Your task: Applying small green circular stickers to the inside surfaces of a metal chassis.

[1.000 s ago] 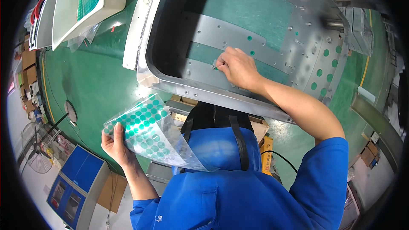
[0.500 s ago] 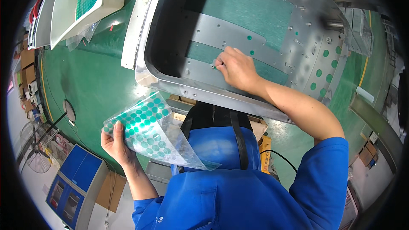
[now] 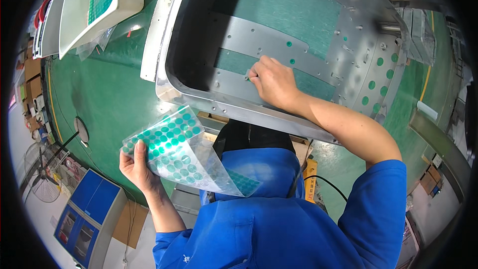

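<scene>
A clear, curling sheet of round green stickers (image 3: 174, 139) is pinched between the thumb and fingers of my left hand (image 3: 138, 169), and its lower end folds over near my waist. Inside a big metal housing (image 3: 249, 115), my right hand (image 3: 274, 80) has its fingers drawn together close to a small stud (image 3: 247, 78) on the lower metal strip (image 3: 229, 82). Whatever those fingertips hold, if anything, is hidden. On the crossing strip beyond sits a green dot (image 3: 289, 44); several larger green dots (image 3: 371, 85) are on the housing's right side.
A white bin (image 3: 130, 5) with green sheets in it stands at the upper left. Lower left are a fan (image 3: 42, 174) and a blue-and-white cabinet (image 3: 82, 221). The housing's front rim runs between me and its inside. A black cable (image 3: 328, 182) lies at right.
The loose lower end of the sticker sheet has swung slightly and shows more green dots. My right hand stays by the same stud, its fingers still together.
</scene>
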`<act>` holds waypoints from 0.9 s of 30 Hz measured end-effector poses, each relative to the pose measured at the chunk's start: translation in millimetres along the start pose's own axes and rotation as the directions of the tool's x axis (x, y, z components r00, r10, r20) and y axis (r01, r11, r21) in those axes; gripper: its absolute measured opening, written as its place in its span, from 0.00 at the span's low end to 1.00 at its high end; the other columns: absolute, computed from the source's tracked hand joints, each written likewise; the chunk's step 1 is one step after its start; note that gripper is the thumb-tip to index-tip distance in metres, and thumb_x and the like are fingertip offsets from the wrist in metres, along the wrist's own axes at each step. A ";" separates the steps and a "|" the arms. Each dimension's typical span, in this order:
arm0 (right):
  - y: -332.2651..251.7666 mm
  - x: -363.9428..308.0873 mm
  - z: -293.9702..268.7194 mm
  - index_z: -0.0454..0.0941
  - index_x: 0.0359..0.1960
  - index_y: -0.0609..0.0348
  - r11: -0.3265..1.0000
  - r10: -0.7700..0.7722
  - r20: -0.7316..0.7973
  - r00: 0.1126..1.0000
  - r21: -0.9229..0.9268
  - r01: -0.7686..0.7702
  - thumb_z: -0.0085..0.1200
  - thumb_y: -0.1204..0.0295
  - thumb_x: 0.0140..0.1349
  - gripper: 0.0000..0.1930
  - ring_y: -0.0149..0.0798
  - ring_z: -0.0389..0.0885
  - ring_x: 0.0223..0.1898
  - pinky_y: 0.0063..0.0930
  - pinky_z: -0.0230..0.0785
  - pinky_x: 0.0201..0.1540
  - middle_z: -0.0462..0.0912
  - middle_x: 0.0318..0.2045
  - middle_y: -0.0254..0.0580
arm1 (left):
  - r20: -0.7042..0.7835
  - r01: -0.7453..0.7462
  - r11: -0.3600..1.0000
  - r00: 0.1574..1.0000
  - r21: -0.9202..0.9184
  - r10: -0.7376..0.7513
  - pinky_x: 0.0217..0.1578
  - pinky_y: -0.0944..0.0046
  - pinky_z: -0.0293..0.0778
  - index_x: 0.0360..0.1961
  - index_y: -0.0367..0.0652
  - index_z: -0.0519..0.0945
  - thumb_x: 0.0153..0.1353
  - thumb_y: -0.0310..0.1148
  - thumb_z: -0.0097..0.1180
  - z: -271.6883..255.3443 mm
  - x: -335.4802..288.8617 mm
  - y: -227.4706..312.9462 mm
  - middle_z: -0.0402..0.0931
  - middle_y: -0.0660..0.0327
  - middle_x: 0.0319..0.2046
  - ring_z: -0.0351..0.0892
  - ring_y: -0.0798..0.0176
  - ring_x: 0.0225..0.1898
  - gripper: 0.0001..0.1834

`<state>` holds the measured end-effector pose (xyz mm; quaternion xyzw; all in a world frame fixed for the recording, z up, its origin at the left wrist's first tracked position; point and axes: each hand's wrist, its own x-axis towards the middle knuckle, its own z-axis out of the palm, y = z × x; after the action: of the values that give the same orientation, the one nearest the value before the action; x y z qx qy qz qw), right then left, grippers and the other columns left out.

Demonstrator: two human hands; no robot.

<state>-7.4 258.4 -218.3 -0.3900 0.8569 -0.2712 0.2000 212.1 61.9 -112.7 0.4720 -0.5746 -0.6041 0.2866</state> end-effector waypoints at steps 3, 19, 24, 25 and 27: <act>1.2 -0.9 1.0 0.73 0.24 0.53 1.000 -0.015 -0.028 0.999 0.003 0.015 0.53 0.73 0.47 0.02 0.41 0.72 0.31 0.35 0.66 0.31 0.71 0.26 0.36 | 0.000 -0.003 1.000 1.000 -0.001 0.003 0.30 0.76 0.69 0.28 0.37 0.75 0.51 0.21 0.55 1.2 -0.8 0.4 0.76 0.61 0.25 0.73 0.74 0.25 0.02; -6.5 44.0 -24.8 0.71 0.27 0.52 0.945 0.327 0.351 0.877 -0.101 -0.312 0.62 0.69 0.40 0.12 0.41 0.74 0.27 0.35 0.63 0.28 0.75 0.20 0.38 | 0.022 -0.097 0.993 0.995 0.063 0.095 0.31 0.76 0.66 0.28 0.35 0.75 0.46 0.22 0.59 -2.6 -3.9 10.4 0.74 0.63 0.25 0.70 0.73 0.25 0.07; -18.1 48.2 -57.5 0.74 0.28 0.57 0.862 0.153 0.186 0.971 0.455 -0.223 0.58 0.74 0.44 0.08 0.41 0.75 0.29 0.30 0.66 0.33 0.76 0.25 0.39 | 0.157 -0.228 0.966 0.965 0.120 0.208 0.28 0.75 0.66 0.27 0.35 0.76 0.44 0.21 0.61 12.9 -0.1 28.0 0.74 0.61 0.24 0.70 0.73 0.25 0.08; -40.2 43.5 -67.0 0.75 0.30 0.58 0.796 0.036 0.147 0.989 0.594 -0.117 0.57 0.74 0.45 0.08 0.39 0.75 0.31 0.28 0.66 0.35 0.76 0.27 0.39 | 0.163 -0.194 0.974 0.971 0.113 0.175 0.27 0.75 0.66 0.26 0.34 0.76 0.43 0.20 0.61 14.8 -0.9 29.8 0.74 0.61 0.24 0.70 0.73 0.24 0.08; -84.0 31.8 -88.9 0.75 0.32 0.61 0.730 -0.205 0.026 0.978 0.670 0.135 0.57 0.76 0.46 0.09 0.37 0.74 0.33 0.27 0.66 0.38 0.75 0.30 0.39 | 0.193 -0.198 0.975 0.966 0.104 0.175 0.25 0.76 0.66 0.25 0.34 0.76 0.42 0.19 0.62 20.3 3.7 35.3 0.74 0.61 0.23 0.71 0.73 0.23 0.08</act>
<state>-29.2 215.0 -101.6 -0.3829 0.6539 -0.5559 0.3418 185.5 61.0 -81.7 0.3753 -0.6763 -0.5786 0.2589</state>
